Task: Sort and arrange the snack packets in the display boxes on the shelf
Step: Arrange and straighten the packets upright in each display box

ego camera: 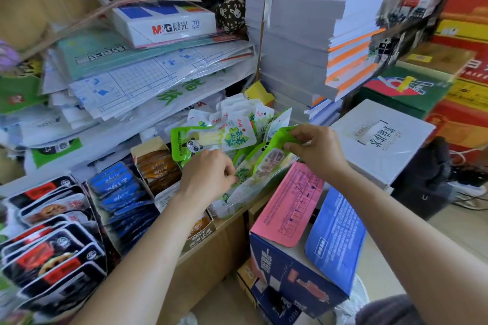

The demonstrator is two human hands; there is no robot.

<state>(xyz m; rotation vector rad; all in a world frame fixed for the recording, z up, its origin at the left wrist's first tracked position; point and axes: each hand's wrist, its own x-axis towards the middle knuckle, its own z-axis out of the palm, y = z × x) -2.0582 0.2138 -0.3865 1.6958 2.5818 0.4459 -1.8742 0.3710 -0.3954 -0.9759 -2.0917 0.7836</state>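
Head view of the shelf. We see the left hand (208,174) with its fingers curled, pinching the edge of a lower green packet (241,175) that leans inside the display box (224,210). The right hand (317,150) pinches the top of an upper green packet (273,152) between thumb and bent fingers, holding it tilted over the same box. A panda packet (211,141) stands just behind the left hand, with white-topped packets (237,116) crowded behind it. To the left we see neighbouring boxes of brown packets (158,166), blue packets (118,187) and black-and-red packets (52,245). A blue carton (290,272) with a pink flap (287,203) stands just right of the display box, below the right forearm.
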